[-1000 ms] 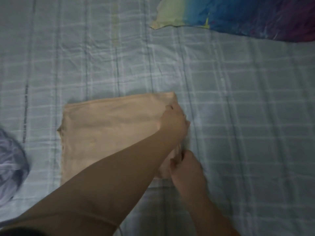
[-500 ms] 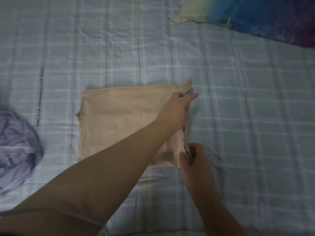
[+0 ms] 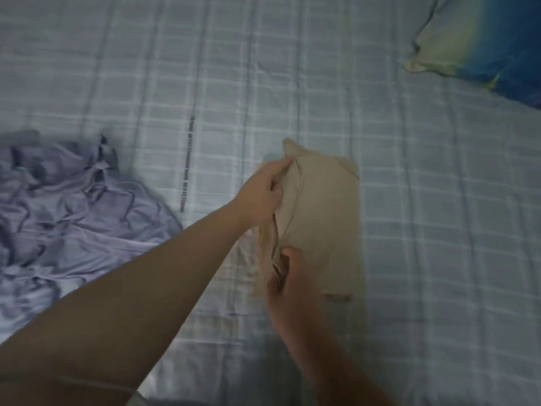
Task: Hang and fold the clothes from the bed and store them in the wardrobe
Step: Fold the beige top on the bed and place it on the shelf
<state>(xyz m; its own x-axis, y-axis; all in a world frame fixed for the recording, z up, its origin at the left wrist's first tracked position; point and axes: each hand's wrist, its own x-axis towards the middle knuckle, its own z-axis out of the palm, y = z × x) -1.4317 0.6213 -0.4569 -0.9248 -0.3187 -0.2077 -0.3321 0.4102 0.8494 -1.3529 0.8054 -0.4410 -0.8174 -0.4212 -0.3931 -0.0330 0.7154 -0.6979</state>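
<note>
We've got a tan garment (image 3: pixel 325 218) folded into a narrow, soft-looking rectangle, lying on the checked bedsheet (image 3: pixel 439 200). Our left hand (image 3: pixel 260 194) pinches its far left corner and our right hand (image 3: pixel 289 276) grips the layered near edge, with the cloth spreading rightward from both. A crumpled lilac garment (image 3: pixel 73 215) lies well left.

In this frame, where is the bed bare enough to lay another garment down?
Bare sheet lies right of the beige garment, below the pillow, and across the top, left of the pillow. Crowded: the strip between the purple garment and the beige one, where left hand and right hand grip its edge.
</note>
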